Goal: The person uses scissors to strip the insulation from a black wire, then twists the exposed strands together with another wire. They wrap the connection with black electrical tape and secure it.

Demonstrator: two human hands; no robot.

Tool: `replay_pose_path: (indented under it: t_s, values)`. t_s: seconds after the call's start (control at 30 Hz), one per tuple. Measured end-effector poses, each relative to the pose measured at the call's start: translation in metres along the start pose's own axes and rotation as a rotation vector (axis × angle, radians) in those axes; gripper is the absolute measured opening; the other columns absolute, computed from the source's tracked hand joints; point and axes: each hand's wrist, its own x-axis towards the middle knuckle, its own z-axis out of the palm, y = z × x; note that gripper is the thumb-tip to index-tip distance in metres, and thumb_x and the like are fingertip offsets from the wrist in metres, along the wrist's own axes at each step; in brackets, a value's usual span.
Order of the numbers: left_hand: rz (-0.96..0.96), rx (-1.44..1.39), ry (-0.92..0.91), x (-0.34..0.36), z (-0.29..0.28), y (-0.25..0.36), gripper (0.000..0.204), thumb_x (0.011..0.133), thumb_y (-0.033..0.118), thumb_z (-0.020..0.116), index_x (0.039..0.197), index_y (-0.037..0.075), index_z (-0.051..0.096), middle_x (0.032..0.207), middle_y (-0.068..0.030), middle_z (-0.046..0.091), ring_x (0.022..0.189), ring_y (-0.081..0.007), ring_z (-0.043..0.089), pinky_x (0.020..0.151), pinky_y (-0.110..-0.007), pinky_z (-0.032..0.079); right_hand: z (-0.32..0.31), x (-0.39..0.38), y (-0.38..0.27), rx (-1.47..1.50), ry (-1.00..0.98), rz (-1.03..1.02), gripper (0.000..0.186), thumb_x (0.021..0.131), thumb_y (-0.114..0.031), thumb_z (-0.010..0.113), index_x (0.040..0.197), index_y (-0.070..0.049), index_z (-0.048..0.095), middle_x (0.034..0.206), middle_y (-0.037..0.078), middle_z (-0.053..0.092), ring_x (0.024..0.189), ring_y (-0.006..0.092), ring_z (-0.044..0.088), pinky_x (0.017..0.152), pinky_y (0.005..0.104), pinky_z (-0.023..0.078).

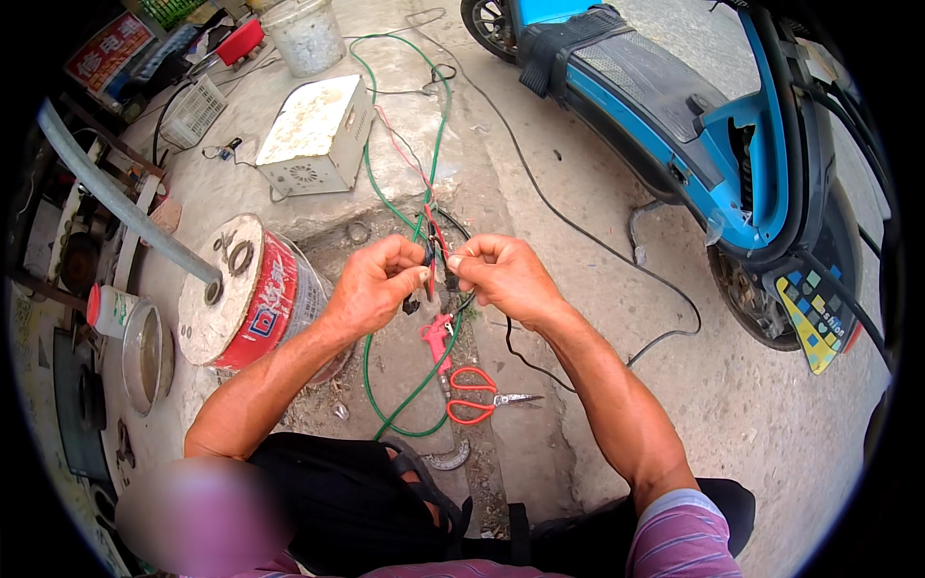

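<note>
My left hand (374,281) and my right hand (508,276) meet above the ground, each with thumb and fingers pinched together. Between them run thin red and black wires (432,227), and both hands are closed on these. The exact ends are partly hidden by my fingers. Just below my hands lies a pink-red air blow gun (438,335). Beside it are red-handled scissors (473,396), blades pointing right. A green hose (367,371) loops around under my hands.
A blue electric scooter (665,125) stands at the right. To the left are a red and white bucket (275,299) with metal rings on its lid, a grey metal pipe (135,202), and a metal box (323,135). A white bucket (306,39) stands at the back.
</note>
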Motion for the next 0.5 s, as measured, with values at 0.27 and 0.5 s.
replay_pose_path:
  t_s: [0.27, 0.5]
  values:
    - [-0.007, -0.042, 0.004, 0.0012, -0.0005, -0.0002, 0.015, 0.093, 0.003, 0.067, 0.106, 0.0, 0.058, 0.091, -0.0024, 0.068, 0.083, -0.0067, 0.062, 0.073, -0.024, 0.05, -0.0055, 0.0017, -0.0009, 0.036, -0.002, -0.003, 0.016, 0.091, -0.02, 0.07, 0.089, -0.006, 0.065, 0.072, -0.001, 0.061, 0.059, 0.0051, 0.051, 0.051, 0.0212, 0.04]
    - [0.007, -0.004, 0.009, 0.0009, 0.001, 0.0051, 0.015, 0.092, 0.003, 0.067, 0.104, 0.0, 0.059, 0.09, -0.003, 0.067, 0.082, -0.0071, 0.061, 0.072, -0.025, 0.05, -0.0057, 0.0045, 0.0046, 0.005, -0.011, 0.015, 0.019, 0.091, -0.023, 0.068, 0.085, -0.005, 0.065, 0.073, 0.001, 0.063, 0.062, 0.008, 0.055, 0.055, 0.0257, 0.045]
